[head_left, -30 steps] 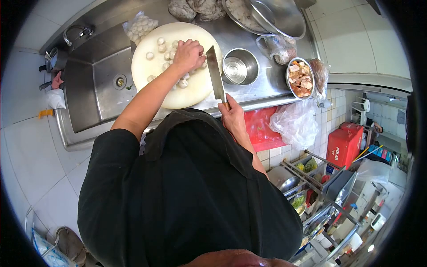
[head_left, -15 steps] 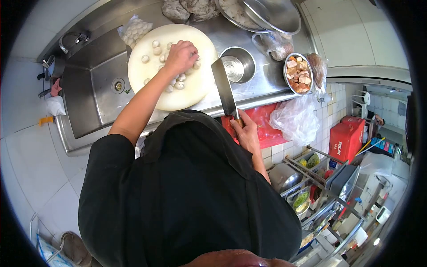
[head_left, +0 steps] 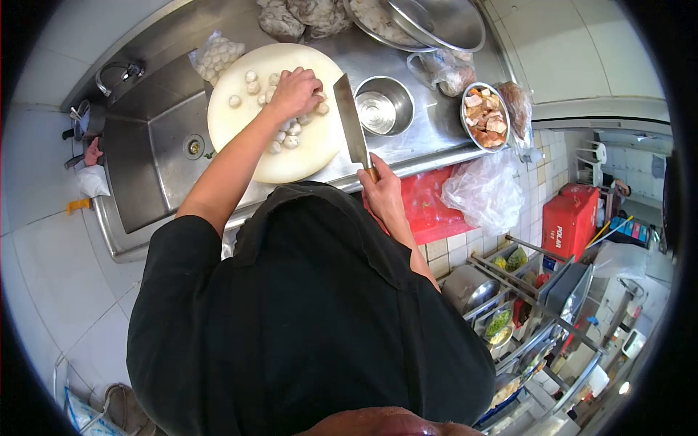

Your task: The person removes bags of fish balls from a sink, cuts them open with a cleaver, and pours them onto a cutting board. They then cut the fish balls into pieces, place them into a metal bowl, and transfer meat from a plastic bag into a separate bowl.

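I have the right hand's (head_left: 382, 195) fingers closed round the wooden handle of a flat steel cleaver (head_left: 351, 120), its long blade pointing away from the torso and slightly left along the smooth round cutting board's (head_left: 320, 149) right edge, while the left hand's (head_left: 297, 94) curled fingers cover pale, knobbly button mushrooms (head_left: 291, 142), their grip hidden from me.
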`<action>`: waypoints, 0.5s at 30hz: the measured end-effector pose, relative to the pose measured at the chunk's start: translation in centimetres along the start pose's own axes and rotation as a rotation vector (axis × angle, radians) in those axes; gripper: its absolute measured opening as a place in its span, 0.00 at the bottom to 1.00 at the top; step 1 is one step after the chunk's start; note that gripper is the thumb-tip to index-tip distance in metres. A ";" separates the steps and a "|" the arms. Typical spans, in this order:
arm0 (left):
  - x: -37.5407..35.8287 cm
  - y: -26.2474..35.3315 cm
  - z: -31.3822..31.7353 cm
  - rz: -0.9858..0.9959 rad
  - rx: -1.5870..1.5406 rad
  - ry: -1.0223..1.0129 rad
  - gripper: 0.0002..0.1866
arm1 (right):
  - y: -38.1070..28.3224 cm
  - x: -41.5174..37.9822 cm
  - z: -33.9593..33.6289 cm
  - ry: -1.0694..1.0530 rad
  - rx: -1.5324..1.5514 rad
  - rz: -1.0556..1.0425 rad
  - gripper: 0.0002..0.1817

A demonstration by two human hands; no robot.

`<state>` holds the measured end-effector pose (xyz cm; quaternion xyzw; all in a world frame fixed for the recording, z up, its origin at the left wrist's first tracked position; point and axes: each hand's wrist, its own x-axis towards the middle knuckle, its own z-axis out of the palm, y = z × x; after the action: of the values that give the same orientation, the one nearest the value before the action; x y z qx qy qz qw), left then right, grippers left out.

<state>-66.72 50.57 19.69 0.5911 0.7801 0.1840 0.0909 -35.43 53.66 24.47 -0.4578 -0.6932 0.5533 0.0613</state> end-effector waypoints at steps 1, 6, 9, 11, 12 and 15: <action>0.1 0.1 0.2 0.000 0.007 0.000 0.11 | 0.0 0.5 0.2 0.018 -0.028 -0.050 0.30; -0.1 0.7 -0.3 0.044 0.041 0.040 0.11 | -1.0 1.9 0.6 0.006 -0.049 -0.045 0.30; -0.1 0.0 -1.1 0.074 0.044 -0.058 0.12 | 0.0 2.5 0.8 0.009 -0.043 -0.053 0.30; -0.1 -0.4 -0.6 0.098 0.012 -0.017 0.11 | 0.4 2.6 0.9 0.024 -0.048 -0.049 0.30; -0.1 -0.5 -0.4 0.111 -0.005 0.004 0.11 | 0.5 2.6 0.9 0.020 -0.043 -0.047 0.30; -0.1 -0.5 0.0 0.106 -0.016 0.042 0.10 | 0.1 2.3 0.8 0.013 -0.030 -0.051 0.30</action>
<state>-67.11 50.38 19.51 0.6267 0.7480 0.2073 0.0694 -37.16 54.77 23.09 -0.4445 -0.7125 0.5380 0.0729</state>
